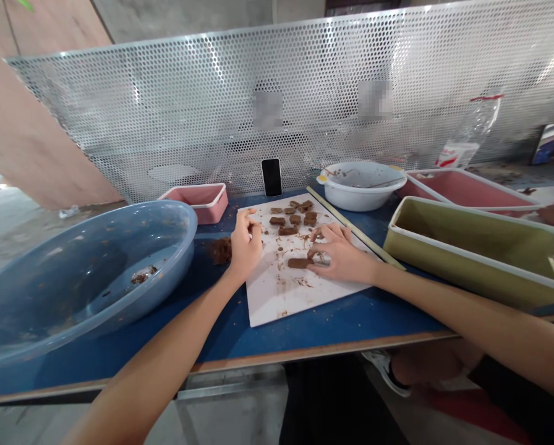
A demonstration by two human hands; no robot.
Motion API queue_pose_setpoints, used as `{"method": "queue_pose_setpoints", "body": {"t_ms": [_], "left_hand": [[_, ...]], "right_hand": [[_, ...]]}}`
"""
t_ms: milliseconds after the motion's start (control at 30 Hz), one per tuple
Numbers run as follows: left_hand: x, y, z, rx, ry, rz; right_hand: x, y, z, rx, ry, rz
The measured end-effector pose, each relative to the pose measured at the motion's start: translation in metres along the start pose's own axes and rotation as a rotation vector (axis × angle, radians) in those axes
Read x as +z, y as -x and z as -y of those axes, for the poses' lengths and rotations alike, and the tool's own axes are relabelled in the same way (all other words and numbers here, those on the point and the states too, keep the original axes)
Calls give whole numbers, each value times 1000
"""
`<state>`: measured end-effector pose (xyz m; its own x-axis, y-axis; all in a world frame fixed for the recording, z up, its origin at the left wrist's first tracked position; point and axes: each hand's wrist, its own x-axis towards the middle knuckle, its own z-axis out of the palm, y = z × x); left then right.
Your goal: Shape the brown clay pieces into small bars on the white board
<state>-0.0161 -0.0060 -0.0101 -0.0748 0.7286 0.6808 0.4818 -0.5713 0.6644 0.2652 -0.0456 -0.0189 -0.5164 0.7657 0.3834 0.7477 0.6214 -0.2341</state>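
Observation:
A white board (263,303) lies on the blue table, with small brown clay-like blocks (288,230) grouped on its far half. My right hand (339,250) is over the board's right side, thumb and fingers closed at the right end of a longer brown clay-like bar (299,263) lying flat. At the board's left edge is my left hand (247,246), its fingers curled in towards the thumb. Whatever its fingertips may hold is hidden. Just left of that hand sits a rough brown lump (221,251). Brown crumbs and smears dot the board.
A large blue basin (184,247) stands left, a pink box (219,203) behind it. A phone (272,177) leans on the perforated metal screen (188,111). Rightward are a strip (355,228), white basin (363,196), green box (462,259), pink box (481,196) and bottle (472,133).

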Motion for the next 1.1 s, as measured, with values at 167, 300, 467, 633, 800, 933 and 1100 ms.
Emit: {"method": "queue_pose_setpoints", "body": {"t_ms": [167,300,467,633,800,933,1100], "left_hand": [[0,1,0,-36,15,15],[0,1,-1,-43,18,29],[1,2,-4,-52,19,27],[1,3,-6,-56,13,46],[2,3,-6,-48,8,37],[2,3,-7,-51,11,40],[1,3,-10,-65,12,56]], "right_hand": [[-5,1,-1,-48,13,1],[-7,1,-2,-39,25,22],[-4,0,-2,0,21,13],[-3,0,-1,-12,22,12],[2,0,0,-5,31,0],[8,-1,-1,10,45,-60],[5,0,3,2,38,-13]]}}
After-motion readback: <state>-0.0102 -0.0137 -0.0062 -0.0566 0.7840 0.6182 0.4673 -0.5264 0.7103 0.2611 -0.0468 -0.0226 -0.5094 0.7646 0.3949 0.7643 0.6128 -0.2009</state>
